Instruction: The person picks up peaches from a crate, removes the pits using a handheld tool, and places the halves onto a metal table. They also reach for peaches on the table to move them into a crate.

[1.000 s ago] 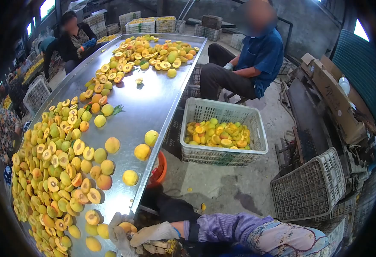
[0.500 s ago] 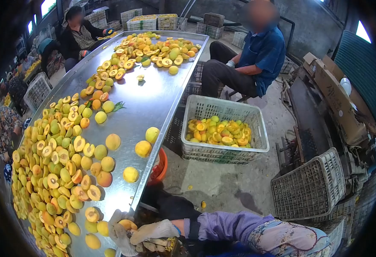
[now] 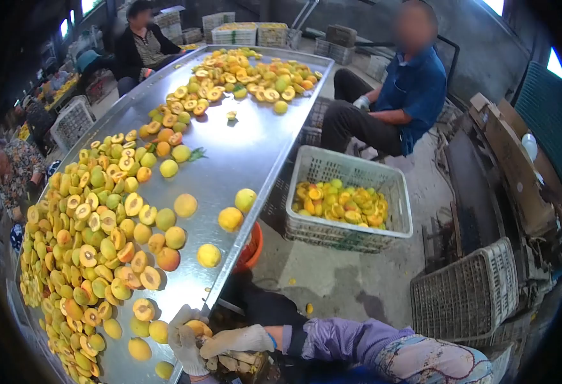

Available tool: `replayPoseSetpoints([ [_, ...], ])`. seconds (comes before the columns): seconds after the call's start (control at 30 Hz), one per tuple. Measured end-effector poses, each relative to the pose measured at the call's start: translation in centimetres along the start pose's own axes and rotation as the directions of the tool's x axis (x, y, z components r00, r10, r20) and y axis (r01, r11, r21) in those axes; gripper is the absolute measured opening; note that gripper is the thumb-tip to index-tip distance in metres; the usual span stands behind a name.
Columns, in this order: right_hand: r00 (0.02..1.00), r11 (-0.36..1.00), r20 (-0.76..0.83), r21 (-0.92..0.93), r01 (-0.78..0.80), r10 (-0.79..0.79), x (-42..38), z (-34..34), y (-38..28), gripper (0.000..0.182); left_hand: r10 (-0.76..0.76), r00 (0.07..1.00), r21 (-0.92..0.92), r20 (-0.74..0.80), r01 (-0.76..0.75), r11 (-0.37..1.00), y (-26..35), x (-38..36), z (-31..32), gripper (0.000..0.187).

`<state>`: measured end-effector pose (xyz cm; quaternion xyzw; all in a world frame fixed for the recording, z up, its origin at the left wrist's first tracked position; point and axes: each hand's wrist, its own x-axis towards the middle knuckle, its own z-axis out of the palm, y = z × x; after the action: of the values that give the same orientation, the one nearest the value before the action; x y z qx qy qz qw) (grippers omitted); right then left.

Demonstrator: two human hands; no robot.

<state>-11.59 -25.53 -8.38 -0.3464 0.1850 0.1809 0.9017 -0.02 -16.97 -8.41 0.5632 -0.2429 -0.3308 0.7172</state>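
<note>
We are gripping one yellow-orange fruit between both gloved hands at the near edge of the metal table. Our left hand is cupping the fruit from the left and below, fingers closed around it. Our right hand is closing on it from the right, the striped sleeve trailing toward the right. Whether the right hand is also holding a tool, we cannot tell.

Halved fruit is lying heaped along the left side of the table, with whole fruit lying loose nearer the right edge. A white crate of halves is standing on the floor to the right, beside an orange bucket. A person in blue is sitting at the far right, another person at the far left.
</note>
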Motion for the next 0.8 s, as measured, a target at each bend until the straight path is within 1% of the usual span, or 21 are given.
replayPoseSetpoints([
  [0.03,1.0,1.0,0.001,0.017,0.026,-0.026,0.7,-0.4,0.8,0.039,0.014,1.0,-0.005,-0.01,-0.014,1.0,-0.1,0.1,-0.1,0.073],
  [0.07,1.0,1.0,0.009,0.011,0.022,-0.022,0.7,-0.3,0.7,0.039,0.022,1.0,0.012,0.013,-0.022,1.0,0.1,0.0,-0.1,0.073],
  [0.1,1.0,1.0,-0.002,-0.018,0.009,-0.009,0.6,-0.3,0.5,0.043,0.031,0.999,0.03,0.037,-0.032,0.999,0.4,-0.1,-0.1,0.072],
  [0.17,1.0,0.998,-0.006,-0.056,-0.004,0.003,0.8,-0.4,0.4,0.046,0.025,0.999,0.012,0.019,-0.026,1.0,0.9,-0.2,0.0,0.073],
  [0.23,1.0,0.997,-0.01,-0.071,0.026,-0.027,1.2,-0.7,0.9,0.054,0.018,0.999,-0.025,0.04,-0.017,1.0,0.7,-0.1,0.0,0.071],
  [0.27,0.999,0.991,-0.047,-0.135,0.018,-0.025,0.8,-0.3,0.5,0.061,0.022,0.999,-0.026,0.041,-0.021,0.999,0.6,0.0,0.0,0.071],
  [0.3,0.998,0.99,-0.048,-0.137,0.021,-0.028,0.2,0.1,0.0,0.061,0.021,0.999,-0.042,0.042,-0.019,0.999,0.5,0.1,-0.1,0.071],
  [0.37,0.996,0.995,-0.071,-0.083,-0.057,0.051,-0.6,0.7,-0.7,0.061,0.016,0.999,-0.054,0.045,-0.013,0.998,0.3,0.1,-0.2,0.071],
  [0.43,0.996,0.997,-0.073,-0.058,-0.05,0.045,-1.0,1.0,-0.7,0.062,0.042,0.999,-0.107,0.026,-0.039,0.994,0.3,0.2,0.1,0.07],
  [0.47,0.996,0.999,-0.076,-0.033,-0.043,0.041,-1.2,1.0,-0.9,0.063,0.047,0.998,-0.108,0.031,-0.043,0.993,0.4,0.2,0.4,0.07],
  [0.53,0.997,1.0,-0.066,-0.014,-0.027,0.026,-1.1,0.9,-0.7,0.066,0.017,1.0,-0.118,-0.026,-0.02,0.993,0.6,-0.1,0.7,0.071],
  [0.6,0.999,1.0,-0.052,-0.006,-0.011,0.01,-0.7,0.8,-0.4,0.069,0.021,1.0,-0.089,-0.009,-0.021,0.996,0.7,0.0,0.5,0.072],
  [0.67,0.993,0.988,-0.079,0.132,-0.079,0.09,-0.2,1.0,-0.5,0.068,0.026,1.0,-0.059,0.006,-0.025,0.998,0.6,0.1,0.1,0.073],
  [0.7,0.993,0.989,-0.082,0.126,-0.073,0.084,-0.5,1.1,-0.7,0.068,0.021,1.0,-0.046,0.009,-0.021,0.999,0.5,0.2,0.0,0.074],
  [0.77,0.991,0.995,-0.104,0.051,-0.082,0.087,-1.3,1.5,-1.2,0.065,0.021,1.0,-0.04,0.019,-0.02,0.999,0.0,0.2,-0.3,0.075],
  [0.8,0.99,0.995,-0.124,0.071,-0.063,0.072,-0.9,1.3,-1.0,0.065,0.011,1.0,-0.061,0.012,-0.011,0.998,-0.2,0.2,-0.3,0.074],
])
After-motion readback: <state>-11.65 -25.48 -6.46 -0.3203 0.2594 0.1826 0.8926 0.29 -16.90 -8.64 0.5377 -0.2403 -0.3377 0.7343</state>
